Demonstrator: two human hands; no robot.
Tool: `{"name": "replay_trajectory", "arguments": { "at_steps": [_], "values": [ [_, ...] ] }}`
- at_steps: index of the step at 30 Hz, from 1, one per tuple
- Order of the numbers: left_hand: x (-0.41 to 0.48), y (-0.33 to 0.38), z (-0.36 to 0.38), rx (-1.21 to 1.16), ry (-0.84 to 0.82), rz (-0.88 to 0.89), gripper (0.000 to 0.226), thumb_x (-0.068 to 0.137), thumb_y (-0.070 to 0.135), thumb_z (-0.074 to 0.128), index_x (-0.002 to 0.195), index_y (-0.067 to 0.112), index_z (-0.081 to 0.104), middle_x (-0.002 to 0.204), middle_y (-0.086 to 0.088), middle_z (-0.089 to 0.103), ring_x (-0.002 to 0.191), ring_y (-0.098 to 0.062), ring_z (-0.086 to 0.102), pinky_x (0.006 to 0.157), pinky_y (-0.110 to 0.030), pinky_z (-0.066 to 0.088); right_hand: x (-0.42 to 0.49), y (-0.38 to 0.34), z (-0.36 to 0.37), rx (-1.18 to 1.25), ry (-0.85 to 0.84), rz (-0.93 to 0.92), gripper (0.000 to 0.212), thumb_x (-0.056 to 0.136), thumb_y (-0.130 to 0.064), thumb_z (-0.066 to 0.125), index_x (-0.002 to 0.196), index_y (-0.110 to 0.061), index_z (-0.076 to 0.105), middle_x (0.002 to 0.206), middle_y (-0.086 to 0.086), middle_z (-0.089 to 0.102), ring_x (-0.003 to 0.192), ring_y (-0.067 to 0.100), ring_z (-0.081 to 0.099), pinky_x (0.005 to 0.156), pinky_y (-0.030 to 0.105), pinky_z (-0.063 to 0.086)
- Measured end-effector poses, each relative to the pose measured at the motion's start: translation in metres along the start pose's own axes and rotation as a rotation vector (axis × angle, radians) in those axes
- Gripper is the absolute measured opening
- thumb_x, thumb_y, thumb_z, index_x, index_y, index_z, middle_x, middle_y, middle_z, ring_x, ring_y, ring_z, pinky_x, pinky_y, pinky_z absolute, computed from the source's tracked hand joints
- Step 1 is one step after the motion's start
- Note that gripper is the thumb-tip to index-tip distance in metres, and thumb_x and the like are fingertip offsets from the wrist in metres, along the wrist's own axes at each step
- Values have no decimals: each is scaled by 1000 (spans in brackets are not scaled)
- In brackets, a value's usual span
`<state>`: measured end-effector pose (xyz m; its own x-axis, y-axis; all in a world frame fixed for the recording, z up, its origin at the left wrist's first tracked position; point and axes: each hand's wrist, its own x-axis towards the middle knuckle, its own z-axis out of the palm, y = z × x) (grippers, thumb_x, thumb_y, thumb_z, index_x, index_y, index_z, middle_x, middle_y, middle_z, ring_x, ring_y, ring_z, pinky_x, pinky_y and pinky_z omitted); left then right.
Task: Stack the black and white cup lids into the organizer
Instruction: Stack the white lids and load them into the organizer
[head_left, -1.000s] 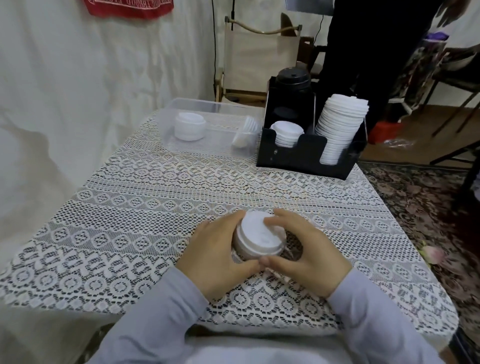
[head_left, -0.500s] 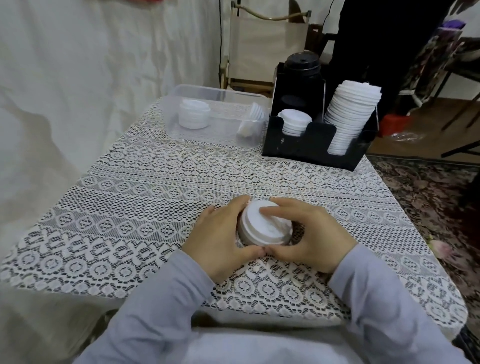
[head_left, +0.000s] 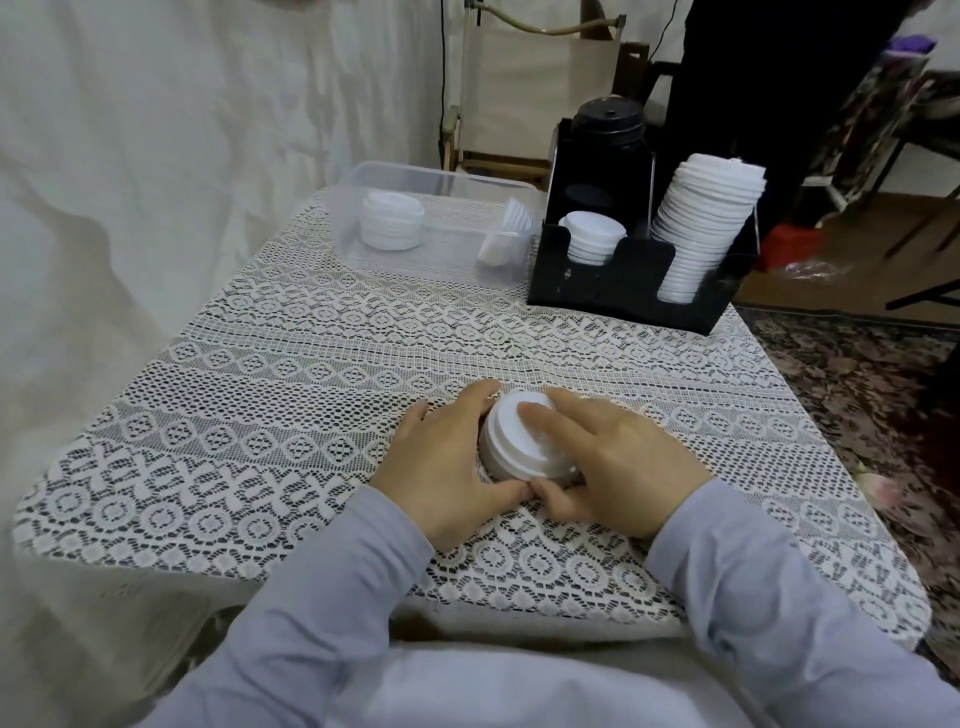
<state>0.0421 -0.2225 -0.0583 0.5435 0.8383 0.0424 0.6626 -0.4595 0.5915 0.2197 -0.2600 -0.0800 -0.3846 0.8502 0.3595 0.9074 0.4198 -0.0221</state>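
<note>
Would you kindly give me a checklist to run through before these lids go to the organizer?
1. Left hand and right hand grip the lid stack: ok.
2. Stack squared up: cannot tell, fingers cover it.
3. Organizer front-left slot has room above its short stack: ok.
4. Right slot has room: not ok, its tall stack tops the wall.
5. Path across the tablecloth to the organizer is bare: ok.

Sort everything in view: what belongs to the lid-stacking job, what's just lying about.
Job: white lids held between left hand and right hand; black organizer, its white stacks and black lids; clear bin of lids.
Lying about: folding chair, rug, lace tablecloth.
</note>
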Motion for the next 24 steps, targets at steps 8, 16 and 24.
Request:
{"name": "replay_trajectory", "arguments": {
  "at_steps": [8,16,24],
  "values": [
    [-1,-2,-2,-23,-39,0,94,76,42,72,148,33,11,148,15,33,138,-9,19,114,-28,-1,0,8,-11,26,-53,-32,63,69,-52,54,120,-15,54,105,15,66,74,33,67,55,40,58],
    [-1,0,-2,-30,-27,-2,93,76,42,72,147,32,13,146,15,38,133,-6,24,114,-29,1,-4,8,2,-35,-46,-41,57,80,-49,44,126,-15,40,117,21,61,78,34,65,55,43,57],
    [-4,4,-4,-29,-43,-17,94,75,46,70,147,32,12,146,15,38,129,-5,25,113,-29,2,-9,4,-9,365,-46,239,66,76,-55,54,136,-29,46,134,-1,50,117,18,50,99,42,46]
  ]
}}
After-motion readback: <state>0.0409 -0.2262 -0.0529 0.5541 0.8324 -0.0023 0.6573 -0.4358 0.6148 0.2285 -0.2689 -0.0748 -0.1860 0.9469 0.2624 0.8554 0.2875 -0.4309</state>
